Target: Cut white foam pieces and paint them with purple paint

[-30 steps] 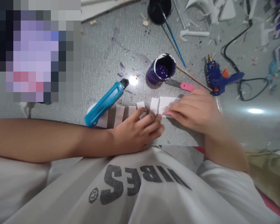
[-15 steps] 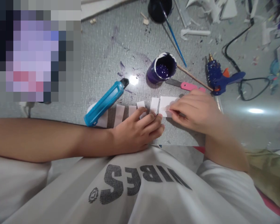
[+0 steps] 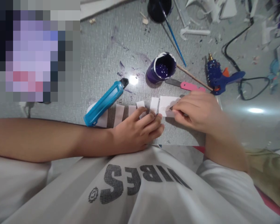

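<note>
Head view. Left hand (image 3: pixel 140 129) laid flat and open, fingertips touching a small white card strip (image 3: pixel 154 105). Right hand (image 3: pixel 197 110) bunched over the right edge of the white rectangular card piece (image 3: pixel 165 104), which is seen on the grey floor (image 3: pixel 102 56). Grip hidden by knuckles; cannot be told. Teal plastic utility knife (image 3: pixel 105 102) noted nearby.

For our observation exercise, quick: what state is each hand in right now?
Left hand: open, fingers pressing down on the white strips.
Right hand: fingers closed, pinched at the white piece's edge; what they grip cannot be told.
</note>
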`<state>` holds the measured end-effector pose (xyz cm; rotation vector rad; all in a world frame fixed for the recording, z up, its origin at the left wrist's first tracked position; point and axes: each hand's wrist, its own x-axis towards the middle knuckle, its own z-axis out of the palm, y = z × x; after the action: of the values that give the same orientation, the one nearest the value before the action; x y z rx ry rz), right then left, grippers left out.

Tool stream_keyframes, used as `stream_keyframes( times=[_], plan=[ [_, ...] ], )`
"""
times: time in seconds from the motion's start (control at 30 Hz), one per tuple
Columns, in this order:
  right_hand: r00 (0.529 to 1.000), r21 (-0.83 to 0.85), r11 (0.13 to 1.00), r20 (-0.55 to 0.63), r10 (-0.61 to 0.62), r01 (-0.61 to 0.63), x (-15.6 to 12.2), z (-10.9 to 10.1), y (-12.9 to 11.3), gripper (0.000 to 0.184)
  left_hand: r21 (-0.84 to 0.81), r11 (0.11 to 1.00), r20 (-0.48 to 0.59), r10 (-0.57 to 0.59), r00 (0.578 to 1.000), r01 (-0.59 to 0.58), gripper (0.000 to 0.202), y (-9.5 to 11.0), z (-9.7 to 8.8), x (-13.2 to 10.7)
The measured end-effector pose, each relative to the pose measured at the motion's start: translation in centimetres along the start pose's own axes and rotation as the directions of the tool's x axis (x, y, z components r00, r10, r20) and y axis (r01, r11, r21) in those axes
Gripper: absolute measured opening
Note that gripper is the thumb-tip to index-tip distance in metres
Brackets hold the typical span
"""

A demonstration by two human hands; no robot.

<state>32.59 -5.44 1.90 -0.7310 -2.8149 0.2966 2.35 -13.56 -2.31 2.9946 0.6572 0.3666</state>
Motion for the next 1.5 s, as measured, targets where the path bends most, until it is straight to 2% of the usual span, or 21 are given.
stream_keyframes(
  times=[0.17,0.3,0.43,0.53,0.73,0.93,1.1,1.33,1.5],
  plan=[
    [0.994,0.049,0.997,0.103,0.048,-0.053,-0.3,-0.4,0.5,0.033,-0.025,1.0,0.033,-0.001,0.999,0.002,0.069,0.0,0.0,0.0],
    [0.995,0.078,0.995,0.073,0.062,-0.067,-0.4,-0.1,0.0,0.024,-0.037,0.999,0.038,0.001,0.999,0.001,0.071,0.0,-0.1,0.0],
    [0.991,0.041,0.994,0.098,0.093,-0.097,-0.4,0.5,-0.4,0.016,-0.034,0.999,0.06,-0.006,0.998,0.008,0.065,0.0,-0.2,-0.1],
    [0.995,0.029,0.996,0.07,0.078,-0.08,-0.4,0.8,-0.5,0.012,-0.033,0.999,0.064,-0.001,0.998,0.003,0.067,0.0,-0.1,-0.1],
    [0.996,0.031,0.996,0.037,0.087,-0.088,-0.4,0.9,-0.5,0.017,-0.035,0.999,0.071,0.009,0.997,-0.006,0.067,0.0,-0.1,-0.1],
    [0.998,-0.003,1.0,0.047,0.031,-0.031,-0.7,0.5,-0.3,0.02,-0.026,1.0,0.052,0.007,0.999,-0.006,0.071,0.0,-0.1,-0.1],
    [0.997,0.042,0.999,0.073,-0.017,0.014,-0.9,0.3,-0.1,0.02,-0.042,0.999,0.038,0.0,0.999,0.001,0.063,0.0,-0.1,-0.1],
    [0.993,0.057,0.998,0.113,-0.026,0.02,-0.7,0.2,0.1,0.019,-0.096,0.995,0.106,-0.006,0.994,0.016,0.066,0.0,-0.3,0.0],
    [0.997,0.037,0.998,0.051,-0.061,0.059,-0.6,0.1,0.0,0.02,-0.072,0.997,0.07,-0.001,0.998,0.006,0.066,0.0,-0.2,0.0]
  ],
)
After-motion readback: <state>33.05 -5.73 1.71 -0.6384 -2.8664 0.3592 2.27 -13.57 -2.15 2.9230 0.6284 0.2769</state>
